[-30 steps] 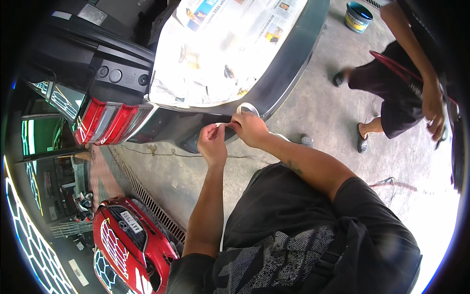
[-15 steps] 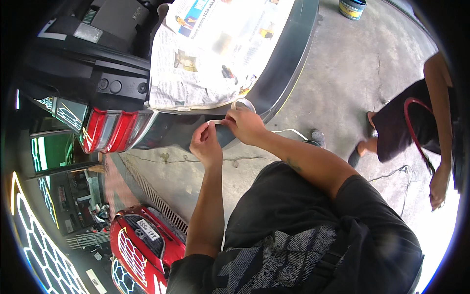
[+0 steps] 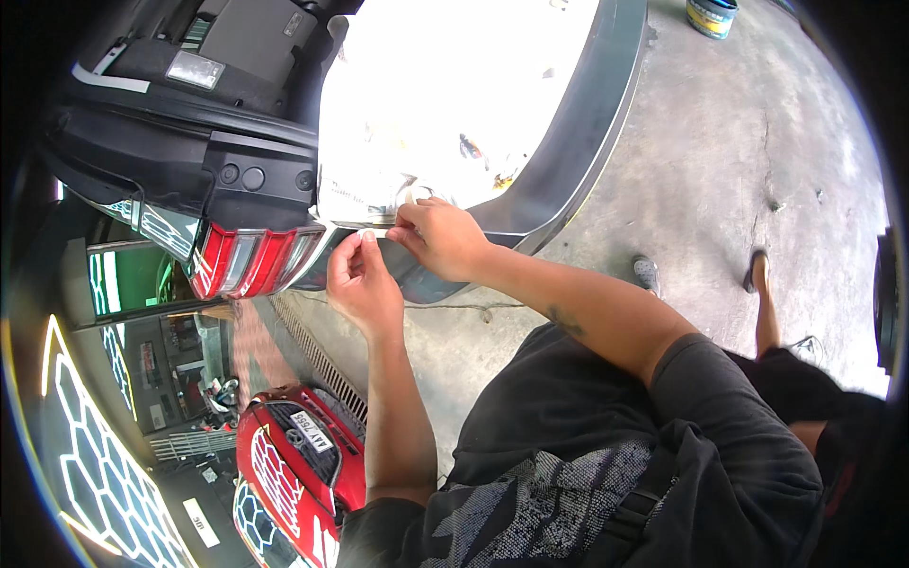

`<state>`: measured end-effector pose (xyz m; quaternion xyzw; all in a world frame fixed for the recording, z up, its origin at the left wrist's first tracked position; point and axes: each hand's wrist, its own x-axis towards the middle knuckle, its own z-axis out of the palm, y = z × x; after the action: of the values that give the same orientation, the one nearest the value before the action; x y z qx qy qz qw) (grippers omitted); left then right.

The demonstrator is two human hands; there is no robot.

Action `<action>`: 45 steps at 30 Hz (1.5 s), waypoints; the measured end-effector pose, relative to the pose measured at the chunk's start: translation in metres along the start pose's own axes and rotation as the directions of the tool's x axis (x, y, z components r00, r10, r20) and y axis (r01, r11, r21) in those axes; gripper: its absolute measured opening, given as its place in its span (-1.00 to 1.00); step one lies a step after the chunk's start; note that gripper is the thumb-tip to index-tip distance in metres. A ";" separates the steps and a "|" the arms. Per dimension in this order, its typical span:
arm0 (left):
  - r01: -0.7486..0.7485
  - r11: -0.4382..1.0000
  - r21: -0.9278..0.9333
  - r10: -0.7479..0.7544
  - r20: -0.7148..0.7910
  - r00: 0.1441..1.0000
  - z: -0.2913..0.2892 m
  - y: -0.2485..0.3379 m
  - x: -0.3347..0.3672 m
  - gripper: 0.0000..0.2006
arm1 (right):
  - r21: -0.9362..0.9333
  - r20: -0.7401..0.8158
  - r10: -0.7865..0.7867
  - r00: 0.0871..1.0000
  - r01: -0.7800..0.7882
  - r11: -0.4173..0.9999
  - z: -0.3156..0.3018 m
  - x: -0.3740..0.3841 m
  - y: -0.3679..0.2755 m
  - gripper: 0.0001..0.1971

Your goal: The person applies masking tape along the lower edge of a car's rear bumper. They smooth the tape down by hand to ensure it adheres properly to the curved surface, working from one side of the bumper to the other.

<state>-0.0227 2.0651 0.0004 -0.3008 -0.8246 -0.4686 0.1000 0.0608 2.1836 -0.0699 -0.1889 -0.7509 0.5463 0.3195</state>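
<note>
A roll of masking tape (image 3: 415, 190) sits at my right hand (image 3: 445, 241), whose fingers are closed around it. A short pale strip of tape (image 3: 379, 233) runs from there to the pinched thumb and finger of my left hand (image 3: 365, 284). Both hands are at the rear corner of a dark car bumper (image 3: 587, 114), beside the edge of the newspaper sheets (image 3: 407, 123) spread over it. Bright glare washes out much of the newspaper. Just left of my left hand is the red and clear tail light (image 3: 258, 257).
Behind the tail light lies the black open rear (image 3: 256, 161) of the car. A blue and yellow can (image 3: 712, 17) stands on the concrete floor (image 3: 701, 142). Another person's leg (image 3: 769, 312) shows at right. Below left is a red car (image 3: 298, 454) near a floor grate (image 3: 322, 355).
My hands have shifted left and slightly up, bringing the tape strip to the newspaper's edge by the tail light. The other person has moved lower, behind my right arm. The view has shifted.
</note>
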 end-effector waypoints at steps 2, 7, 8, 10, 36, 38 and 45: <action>0.008 1.000 -0.009 -0.008 0.014 1.000 0.000 -0.001 0.001 -0.86 | 0.007 0.019 0.014 1.000 -0.014 1.000 0.001 0.001 0.001 -0.71; -0.093 0.995 -0.019 0.093 -0.004 0.996 0.001 -0.017 0.000 -0.88 | -0.012 0.002 -0.015 1.000 0.015 1.000 0.004 0.001 0.008 -0.72; -0.108 0.994 0.012 0.108 0.001 0.994 0.000 -0.020 0.000 -0.87 | -0.007 -0.006 -0.022 1.000 0.022 1.000 0.006 0.001 0.009 -0.72; -0.140 0.988 0.067 0.139 0.015 0.990 -0.002 -0.020 0.000 -0.82 | -0.015 0.006 -0.008 1.000 0.008 1.000 0.005 0.003 0.009 -0.72; -0.246 0.968 0.040 0.249 -0.101 0.963 0.009 -0.038 -0.002 -0.87 | -0.094 -0.126 -0.121 0.985 0.109 0.990 0.015 0.001 0.014 -0.78; -0.235 0.971 0.047 0.239 -0.101 0.966 0.009 -0.041 -0.002 -0.87 | -0.096 -0.125 -0.123 0.984 0.111 0.989 0.015 0.001 0.015 -0.78; -0.090 0.983 -0.162 0.068 -0.135 0.988 0.013 -0.033 -0.001 -0.87 | -0.077 -0.118 -0.117 0.986 0.108 0.991 0.015 0.001 0.013 -0.78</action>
<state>-0.0396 2.0627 -0.0308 -0.3098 -0.7613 -0.5505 0.1461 0.0489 2.1787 -0.0849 -0.1903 -0.7582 0.4880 0.3883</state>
